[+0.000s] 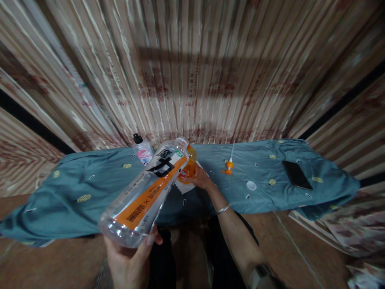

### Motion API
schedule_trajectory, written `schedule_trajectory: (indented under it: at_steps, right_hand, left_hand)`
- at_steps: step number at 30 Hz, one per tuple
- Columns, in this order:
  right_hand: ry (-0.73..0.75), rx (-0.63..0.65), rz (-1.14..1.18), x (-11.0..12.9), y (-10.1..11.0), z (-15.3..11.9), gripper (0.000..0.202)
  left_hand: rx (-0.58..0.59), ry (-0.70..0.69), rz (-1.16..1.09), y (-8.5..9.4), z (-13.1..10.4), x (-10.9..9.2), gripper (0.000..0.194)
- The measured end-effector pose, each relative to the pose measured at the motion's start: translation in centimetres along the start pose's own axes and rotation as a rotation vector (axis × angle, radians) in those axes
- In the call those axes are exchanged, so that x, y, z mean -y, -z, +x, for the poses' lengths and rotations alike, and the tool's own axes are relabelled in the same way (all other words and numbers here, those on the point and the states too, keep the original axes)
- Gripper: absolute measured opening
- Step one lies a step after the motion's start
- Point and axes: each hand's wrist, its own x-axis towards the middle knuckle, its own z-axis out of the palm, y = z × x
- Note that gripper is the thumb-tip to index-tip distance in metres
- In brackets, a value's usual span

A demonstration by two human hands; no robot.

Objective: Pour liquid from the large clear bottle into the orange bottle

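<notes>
My left hand [132,257] is closed round the base of a large clear bottle [147,196] with an orange and white label. That bottle is tilted, its mouth pointing up and away over an orange bottle [191,162]. Whether the two mouths touch I cannot tell, and the liquid in the clear bottle is hard to make out. My right hand [198,178] grips the orange bottle, which is partly hidden behind the clear one. A white sheet of paper [184,188] lies beneath it. To the right rests an orange pump head [229,166] with its thin tube.
On the teal cloth [105,180] stands a clear pump bottle [143,150] with a black top, at the back left. A white round cap [251,185] and a black phone [297,175] lie on the right. Striped curtains [192,72] hang close behind and at both sides.
</notes>
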Motion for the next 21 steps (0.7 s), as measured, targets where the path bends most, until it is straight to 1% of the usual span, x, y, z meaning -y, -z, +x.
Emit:
schedule_trajectory:
  at_steps: [3, 7, 10, 11, 13, 15, 17, 18, 21]
  right_hand:
    - [-0.04, 0.003, 0.031, 0.0, 0.0, 0.0, 0.077]
    - [-0.057, -0.015, 0.009, -0.1, 0.1, 0.0, 0.08]
    - [-0.066, -0.011, -0.001, -0.3, 0.0, 0.0, 0.079]
    - [-0.063, -0.011, -0.002, -0.4, 0.0, 0.1, 0.078]
    - [-0.055, -0.011, -0.006, -0.6, 0.0, 0.1, 0.078]
    - [-0.043, -0.01, -0.012, -0.6, 0.0, 0.1, 0.079]
    - [-0.043, -0.02, -0.02, -0.6, 0.0, 0.2, 0.079]
    - [-0.048, -0.027, -0.022, -0.6, 0.0, 0.2, 0.079]
    - [-0.06, -0.038, -0.02, -0.7, -0.1, 0.3, 0.079]
  left_hand:
    - [-0.008, -0.012, 0.001, -0.4, -0.3, 0.0, 0.071]
    - [-0.103, -0.008, -0.009, -1.3, -0.9, -0.4, 0.073]
    - [-0.016, -0.02, 0.01, -1.6, -1.1, -0.7, 0.073]
    - [-0.02, -0.011, 0.01, -1.6, -1.1, -0.7, 0.072]
    - [-0.094, 0.002, -0.004, -1.3, -0.9, -0.6, 0.071]
    - [-0.037, 0.005, 0.014, -0.8, -0.7, -0.4, 0.073]
    - [-0.006, 0.006, 0.021, -0.3, -0.5, -0.1, 0.075]
    - [0.0, 0.007, 0.02, -0.2, -0.5, 0.0, 0.075]
    - [-0.033, 0.0, 0.004, -0.3, -0.5, -0.1, 0.074]
